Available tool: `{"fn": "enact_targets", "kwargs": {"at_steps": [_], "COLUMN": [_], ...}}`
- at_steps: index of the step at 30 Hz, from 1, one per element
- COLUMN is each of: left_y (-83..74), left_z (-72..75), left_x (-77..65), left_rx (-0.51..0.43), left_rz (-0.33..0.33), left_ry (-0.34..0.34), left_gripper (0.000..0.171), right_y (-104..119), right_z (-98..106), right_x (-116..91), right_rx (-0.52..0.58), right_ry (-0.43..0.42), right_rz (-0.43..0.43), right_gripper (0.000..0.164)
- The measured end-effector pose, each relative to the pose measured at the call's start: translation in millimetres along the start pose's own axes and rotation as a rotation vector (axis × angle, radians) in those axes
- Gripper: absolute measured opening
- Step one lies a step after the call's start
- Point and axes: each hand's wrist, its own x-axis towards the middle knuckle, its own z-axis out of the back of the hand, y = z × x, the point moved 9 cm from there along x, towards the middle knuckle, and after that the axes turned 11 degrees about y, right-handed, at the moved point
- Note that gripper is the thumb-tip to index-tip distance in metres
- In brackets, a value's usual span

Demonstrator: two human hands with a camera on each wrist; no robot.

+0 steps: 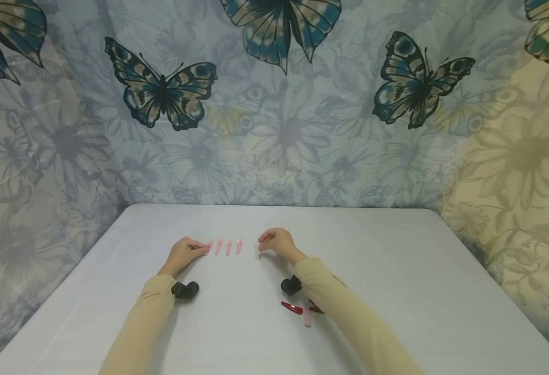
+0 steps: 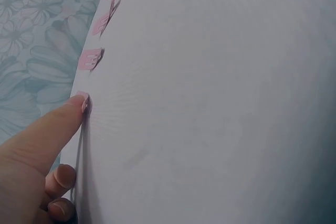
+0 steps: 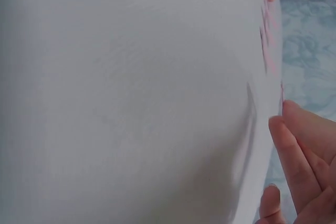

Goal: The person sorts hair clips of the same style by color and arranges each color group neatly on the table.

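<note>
Several pink snap hair clips point(image 1: 228, 247) lie in a row on the white table, roughly parallel. My left hand point(image 1: 183, 254) is at the row's left end, its fingertips on the leftmost pink hair clip point(image 1: 208, 248). In the left wrist view, a straight digit reaches the end of that hair clip point(image 2: 83, 99), with other fingertips bent below it. Right of the row, my right hand point(image 1: 280, 244) pinches another pink hair clip point(image 1: 259, 251), pointing downward from the fingertips. The right wrist view shows mostly the fingers point(image 3: 296, 161); that clip is nearly hidden behind them.
A red hair clip point(image 1: 291, 308) and a pink hair clip point(image 1: 307, 316) lie beside my right forearm, with another dark red clip point(image 1: 315, 308) partly under the sleeve. The white table point(image 1: 396, 271) meets a butterfly-patterned cloth point(image 1: 288, 156) at its far edge.
</note>
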Motion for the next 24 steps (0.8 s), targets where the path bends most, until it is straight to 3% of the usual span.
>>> {"fn": "enact_targets", "kwargs": {"at_steps": [8, 14, 20, 24], "left_y": [-4.4, -4.1, -3.6, -1.7], "left_z": [2.7, -3.6, -0.7, 2.0], "left_x": [-1.6, 0.3, 3.4, 2.4], "left_rx": [-0.006, -0.006, 0.022, 0.022], "left_rz": [-0.033, -0.034, -0.020, 0.000], "left_ry": [-0.036, -0.027, -0.032, -0.033], "left_gripper": [0.021, 0.021, 0.021, 0.021], "right_y": [3.3, 6.4, 15.0, 20.7], "right_z": [-6.9, -9.5, -13.1, -17.5], "right_x": [4.8, 7.1, 15.8, 18.6], "right_rx": [-0.085, -0.149, -0.347, -0.438], "right_ry": [-0.028, -0.059, -0.118, -0.128], "right_rz": [-0.056, -0.029, 0.035, 0.032], "right_gripper": [0.011, 0.012, 0.011, 0.013]}}
